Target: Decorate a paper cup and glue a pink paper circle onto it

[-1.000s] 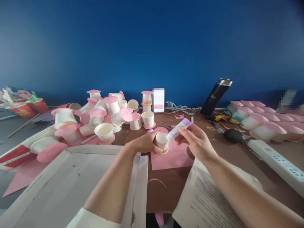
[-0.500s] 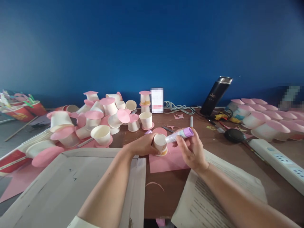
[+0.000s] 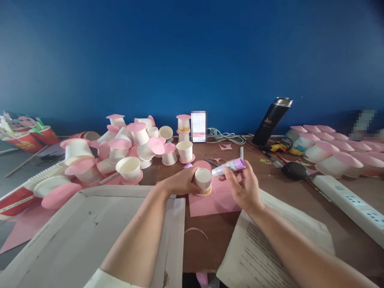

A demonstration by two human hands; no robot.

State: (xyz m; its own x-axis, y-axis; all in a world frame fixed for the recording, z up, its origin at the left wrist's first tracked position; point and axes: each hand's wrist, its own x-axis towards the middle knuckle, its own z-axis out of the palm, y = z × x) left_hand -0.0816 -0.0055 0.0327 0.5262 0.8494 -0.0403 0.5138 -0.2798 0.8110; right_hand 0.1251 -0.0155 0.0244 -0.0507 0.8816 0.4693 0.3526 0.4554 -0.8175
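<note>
My left hand (image 3: 186, 182) is wrapped round a small paper cup (image 3: 203, 179), whose round pale end faces up toward me. In my right hand (image 3: 244, 186) lies a purple and white glue stick (image 3: 229, 168), gripped between thumb and fingers. Its white end points left at the cup, with a small gap between them. Below both hands a pink paper sheet (image 3: 207, 206) lies on the brown table. Just behind the cup is a pink paper disc (image 3: 202, 165).
On the left are several paper cups with pink discs (image 3: 118, 148) and a grey-white board (image 3: 99, 236). To the right stand a black thermos (image 3: 271, 122), more pink-topped cups (image 3: 339, 154), a power strip (image 3: 351, 204) and a printed sheet (image 3: 270, 244). A phone (image 3: 198, 126) leans at the back.
The glue stick's tip has moved slightly right, away from the cup's edge. My left hand keeps the cup in nearly the same place.
</note>
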